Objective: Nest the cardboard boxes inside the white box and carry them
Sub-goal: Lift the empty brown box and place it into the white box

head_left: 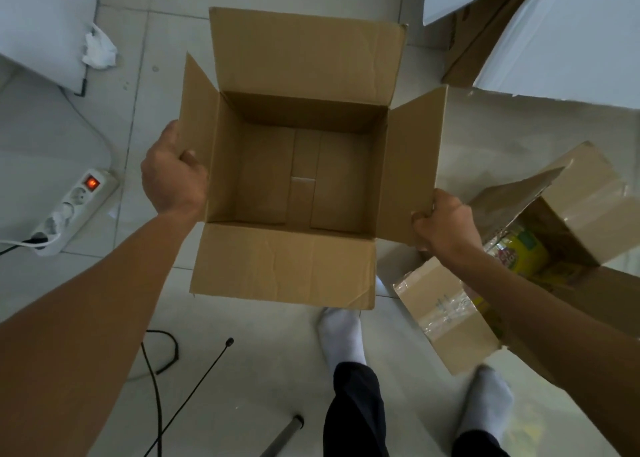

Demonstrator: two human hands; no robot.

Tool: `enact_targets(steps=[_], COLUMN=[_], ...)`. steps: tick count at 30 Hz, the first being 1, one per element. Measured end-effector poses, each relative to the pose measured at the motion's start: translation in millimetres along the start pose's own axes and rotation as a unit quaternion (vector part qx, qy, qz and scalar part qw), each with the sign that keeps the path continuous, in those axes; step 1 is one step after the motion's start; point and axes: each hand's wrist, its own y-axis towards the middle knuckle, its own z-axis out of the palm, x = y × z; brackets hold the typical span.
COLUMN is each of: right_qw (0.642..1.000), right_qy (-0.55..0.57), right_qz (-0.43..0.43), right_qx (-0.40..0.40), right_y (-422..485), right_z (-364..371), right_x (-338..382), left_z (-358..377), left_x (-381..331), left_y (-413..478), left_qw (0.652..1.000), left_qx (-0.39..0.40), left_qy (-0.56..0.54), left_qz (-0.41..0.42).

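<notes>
Both hands' grip on open cardboard box point(294, 179) side flaps, seemingly above floor

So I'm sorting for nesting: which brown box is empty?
The open box held by both hands, left hand and right hand; the taped box at right holds packaged goods.

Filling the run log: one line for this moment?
left hand: grips left flap | right hand: grips right flap | cardboard box: open, empty, held up
</notes>
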Motion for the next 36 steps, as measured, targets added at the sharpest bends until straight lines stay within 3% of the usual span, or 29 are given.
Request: enact_targets(steps=[15,21,27,36], right_qw=[1.0,1.0,0.997,0.991], right_qy=[-0.004,0.018,0.006,0.044], right_qz=[0.009,0.005,-0.052,-0.118], right_qx=[-0.009,-0.024,-0.052,-0.048], right_y=[8,4,-4,3], right_z=[0,-7,-38,-105], right_x=[-14,-21,-46,-145], left_z=[-5,-14,-11,45], left_x=[1,-6,-34,-123], left_y=[-3,-21,-62,-228], left_qw=[0.999,0.986,0.981,0.996], left_qx=[-0.003,-0.051,-0.04,-0.067], left_qy=[0.034,0.156,0.167,0.042], left_qz=[0.006,0.031,0.095,-0.03])
